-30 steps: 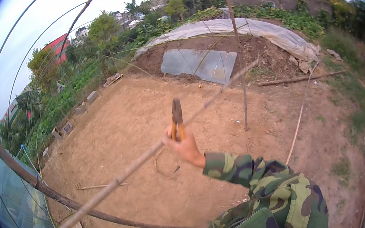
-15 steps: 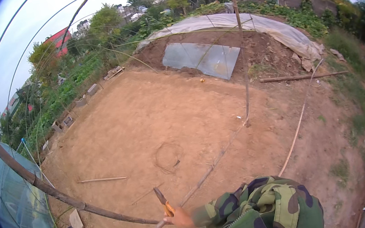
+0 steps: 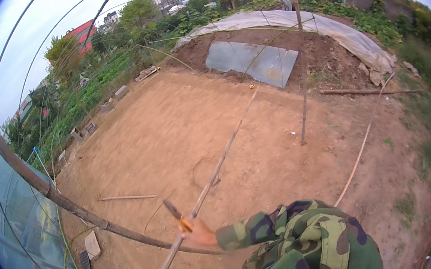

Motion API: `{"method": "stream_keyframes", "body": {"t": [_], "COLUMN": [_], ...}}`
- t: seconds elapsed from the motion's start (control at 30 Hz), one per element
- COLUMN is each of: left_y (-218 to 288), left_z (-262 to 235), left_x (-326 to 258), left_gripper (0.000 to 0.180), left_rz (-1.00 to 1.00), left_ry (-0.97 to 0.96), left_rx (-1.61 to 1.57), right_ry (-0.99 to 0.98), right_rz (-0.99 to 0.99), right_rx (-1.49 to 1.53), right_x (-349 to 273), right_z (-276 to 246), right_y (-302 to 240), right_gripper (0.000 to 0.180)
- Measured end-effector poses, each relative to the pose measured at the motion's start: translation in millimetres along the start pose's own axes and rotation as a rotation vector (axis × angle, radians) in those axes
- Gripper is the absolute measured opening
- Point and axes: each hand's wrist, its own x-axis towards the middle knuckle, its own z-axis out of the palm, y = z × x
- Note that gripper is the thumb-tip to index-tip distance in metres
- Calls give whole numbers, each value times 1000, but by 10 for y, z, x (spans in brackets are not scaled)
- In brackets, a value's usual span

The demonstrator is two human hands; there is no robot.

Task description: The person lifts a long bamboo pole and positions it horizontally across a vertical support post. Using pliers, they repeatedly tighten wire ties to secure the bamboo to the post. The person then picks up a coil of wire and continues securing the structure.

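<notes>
Orange-handled tool (image 3: pixel 177 217), possibly pliers, gripped in closed right hand (image 3: pixel 201 234) against the long bamboo pole (image 3: pixel 215 170), apparently to work it; left hand unseen.

A camouflage-sleeved right hand (image 3: pixel 201 234) grips orange-handled pliers (image 3: pixel 177 216) beside a long bamboo pole (image 3: pixel 215 173) over bare soil (image 3: pixel 171 130).
</notes>
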Motion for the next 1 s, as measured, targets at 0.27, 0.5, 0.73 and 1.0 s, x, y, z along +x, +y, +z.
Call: {"method": "stream_keyframes", "body": {"t": [0.27,0.5,0.73,1.0], "left_y": [1023,1740,2710,5045], "left_z": [585,719,1291,1289], "left_x": [-837,-311,-11,662], "left_gripper": [36,38,39,37], "left_rz": [44,-146,215,309], "left_ry": [58,-17,387,359], "left_rx": [-37,-351,-419,-639], "right_ry": [123,297,291,270], "right_rz": [-263,-579,-760,-620], "right_rx": [-51,26,-113,-208], "right_x": [577,1263,2484,3524], "right_z": [-1651,-2981,-4434,-7514], "right_y": [-588,-1653,-2176,-2650], "right_gripper": [17,16,18,27]}}
